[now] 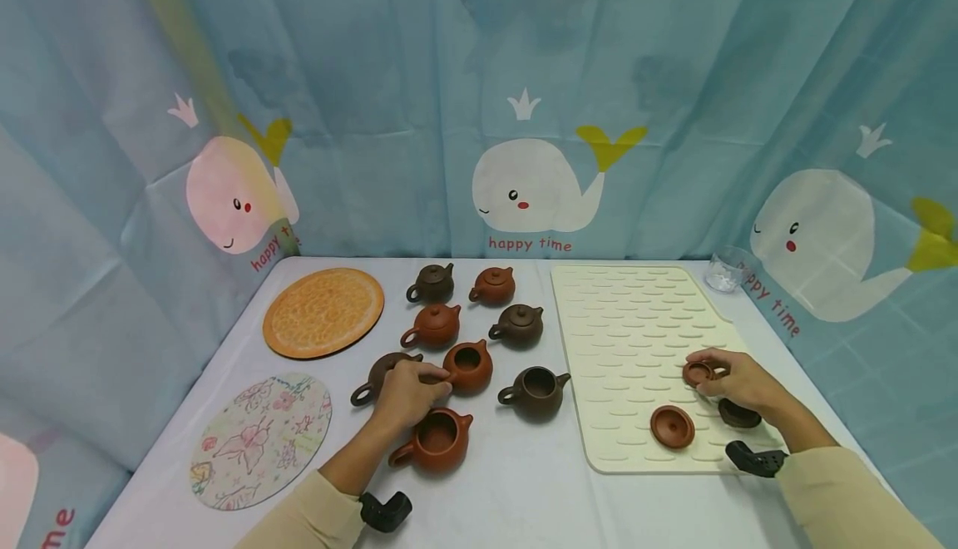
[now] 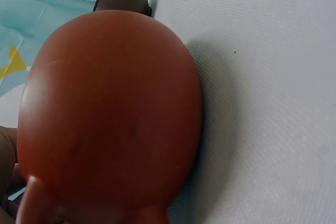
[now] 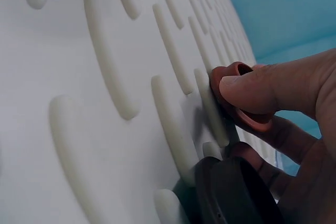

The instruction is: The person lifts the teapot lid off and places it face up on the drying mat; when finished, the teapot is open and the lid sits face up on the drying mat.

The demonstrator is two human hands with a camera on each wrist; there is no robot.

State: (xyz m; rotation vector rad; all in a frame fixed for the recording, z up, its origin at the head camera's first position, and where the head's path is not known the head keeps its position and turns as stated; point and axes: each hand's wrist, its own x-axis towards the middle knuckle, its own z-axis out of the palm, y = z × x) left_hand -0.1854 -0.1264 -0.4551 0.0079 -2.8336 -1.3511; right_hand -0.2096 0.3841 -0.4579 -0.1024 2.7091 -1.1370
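Observation:
My left hand (image 1: 410, 395) reaches to the handle side of a lidless reddish-brown teapot (image 1: 469, 368), thumb and fingers pinching where its handle is hidden. A dark teapot (image 1: 380, 373) is partly behind that hand. Closer to me stands another lidless reddish teapot (image 1: 440, 442), whose rounded body (image 2: 110, 108) fills much of the left wrist view. My right hand (image 1: 744, 381) pinches a small reddish teapot lid (image 1: 698, 373), its hollow underside up, over the cream mat (image 1: 614, 366). On the mat lie a reddish lid (image 1: 673, 427) and a dark lid (image 1: 739, 413), the dark one just below my right hand.
A lidless dark teapot (image 1: 539, 393) stands left of the mat. Several lidded teapots, including a dark one (image 1: 518, 326), stand farther back. Two round placemats, one orange (image 1: 323, 314) and one floral (image 1: 262, 441), lie at left. A clear cup (image 1: 724, 271) is at back right.

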